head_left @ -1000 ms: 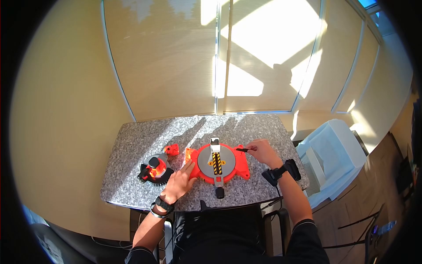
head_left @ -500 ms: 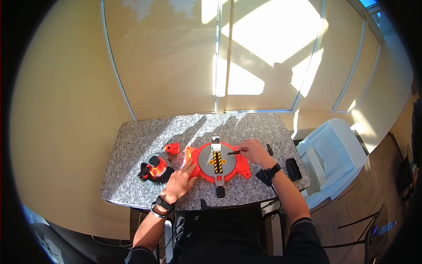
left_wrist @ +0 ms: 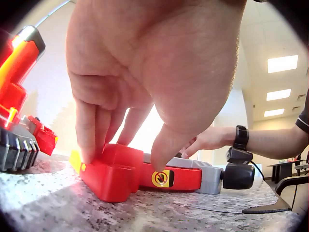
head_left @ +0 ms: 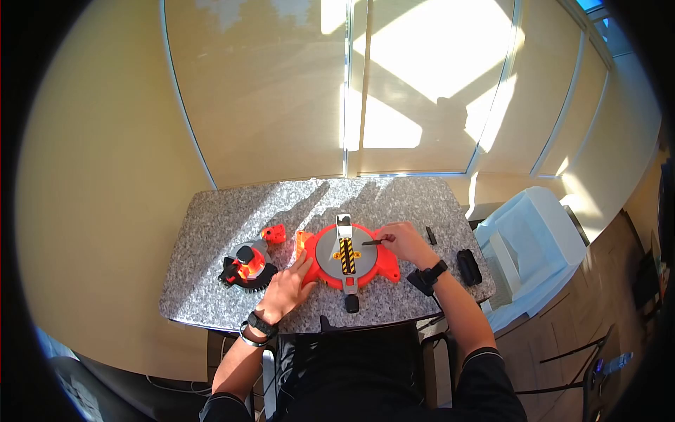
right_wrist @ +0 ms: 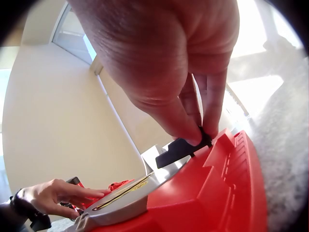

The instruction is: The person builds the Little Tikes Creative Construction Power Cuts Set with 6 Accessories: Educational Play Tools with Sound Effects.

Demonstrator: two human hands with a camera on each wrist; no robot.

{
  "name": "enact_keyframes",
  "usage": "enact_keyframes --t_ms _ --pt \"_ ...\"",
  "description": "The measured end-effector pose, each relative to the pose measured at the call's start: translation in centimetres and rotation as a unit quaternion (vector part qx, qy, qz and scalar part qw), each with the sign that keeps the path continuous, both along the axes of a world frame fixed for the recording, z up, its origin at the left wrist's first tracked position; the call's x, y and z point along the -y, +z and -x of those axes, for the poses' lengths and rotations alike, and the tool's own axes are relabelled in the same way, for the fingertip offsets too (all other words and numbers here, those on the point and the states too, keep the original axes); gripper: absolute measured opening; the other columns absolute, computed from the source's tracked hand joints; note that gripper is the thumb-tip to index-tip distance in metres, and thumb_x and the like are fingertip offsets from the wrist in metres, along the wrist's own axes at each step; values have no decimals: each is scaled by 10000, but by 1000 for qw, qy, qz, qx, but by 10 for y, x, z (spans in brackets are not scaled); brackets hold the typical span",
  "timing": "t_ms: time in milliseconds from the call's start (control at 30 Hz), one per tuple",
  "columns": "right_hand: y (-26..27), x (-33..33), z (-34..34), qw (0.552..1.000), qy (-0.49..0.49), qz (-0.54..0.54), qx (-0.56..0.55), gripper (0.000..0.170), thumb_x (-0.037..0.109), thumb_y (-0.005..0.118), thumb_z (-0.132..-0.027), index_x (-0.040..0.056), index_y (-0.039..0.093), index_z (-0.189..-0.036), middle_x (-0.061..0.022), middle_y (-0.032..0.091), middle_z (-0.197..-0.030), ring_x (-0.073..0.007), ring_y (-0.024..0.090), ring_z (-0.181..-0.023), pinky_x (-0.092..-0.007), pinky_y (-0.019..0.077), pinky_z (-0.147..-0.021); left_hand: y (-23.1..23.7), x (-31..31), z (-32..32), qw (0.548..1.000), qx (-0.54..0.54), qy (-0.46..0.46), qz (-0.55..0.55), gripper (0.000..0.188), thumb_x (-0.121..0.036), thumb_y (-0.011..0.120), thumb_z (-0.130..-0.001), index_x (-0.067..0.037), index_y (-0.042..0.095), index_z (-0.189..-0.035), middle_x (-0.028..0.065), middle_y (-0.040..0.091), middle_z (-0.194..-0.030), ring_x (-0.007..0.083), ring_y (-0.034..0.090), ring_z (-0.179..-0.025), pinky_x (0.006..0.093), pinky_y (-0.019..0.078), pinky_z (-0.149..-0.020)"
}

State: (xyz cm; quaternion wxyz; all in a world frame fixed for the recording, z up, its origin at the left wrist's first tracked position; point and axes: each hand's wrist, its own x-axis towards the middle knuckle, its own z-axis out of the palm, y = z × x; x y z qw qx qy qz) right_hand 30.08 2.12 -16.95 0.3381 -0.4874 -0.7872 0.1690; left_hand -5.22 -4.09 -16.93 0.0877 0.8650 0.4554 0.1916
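Note:
A red toy miter saw base point(head_left: 385, 271) with a grey round turntable point(head_left: 329, 261) lies on the granite-patterned table. My left hand point(head_left: 286, 288) rests on its left end, fingers fairly straight; the left wrist view has the fingertips down on the red block point(left_wrist: 113, 176) and the thumb by a yellow warning label point(left_wrist: 162, 179). Between thumb and fingers, my right hand point(head_left: 404, 243) pinches a flat black piece point(right_wrist: 176, 151). That piece is low over the base's right side, its free end reaching over the turntable. Black-and-yellow stripes point(head_left: 347, 259) run along the turntable's middle.
Left of the base sits a toy saw head point(head_left: 247, 271) with a toothed edge, near a small red part point(head_left: 274, 234). To the right lie a slim black strip point(head_left: 431, 235) and a larger black object point(head_left: 469, 267). A blue-covered chair point(head_left: 527, 232) stands beside the table.
My right hand has moved left with the black piece, from the base's right end to the turntable's edge. The black strip it had covered now shows. My left hand has stayed put.

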Motion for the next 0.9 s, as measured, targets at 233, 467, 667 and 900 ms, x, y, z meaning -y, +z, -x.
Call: enact_keyframes --t_ms 233,467,667,900 --pt "-4 -2 -1 999 -6 -26 48 189 -11 731 -800 55 779 -970 -120 753 -921 -269 723 -792 -351 588 -747 -1 1 0 1000 -1 0 9 673 -215 783 -874 -35 512 -1463 226 460 -1565 473 691 -1009 497 607 -871" --pt "0 2 1 999 -2 -13 33 145 16 705 -806 25 754 -942 -158 732 -881 -335 712 -828 -405 582 -774 -1 2 -1 1000 -12 0 14 702 -224 787 -873 -23 488 -1476 240 435 -1579 478 686 -1029 502 607 -871" --pt "-1 5 2 1000 -3 -22 19 164 -4 695 -801 27 758 -949 -159 736 -905 -335 715 -839 -408 584 -772 1 3 2 1000 0 -8 24 720 -232 789 -875 -8 474 -1483 243 413 -1593 474 682 -1052 496 597 -892" --pt "3 6 -5 999 8 9 -30 152 52 742 -830 34 767 -978 -132 742 -884 -267 726 -806 -360 585 -753 6 5 6 998 27 -26 52 661 -244 758 -909 -8 501 -1471 255 404 -1595 466 632 -1187 503 551 -994"
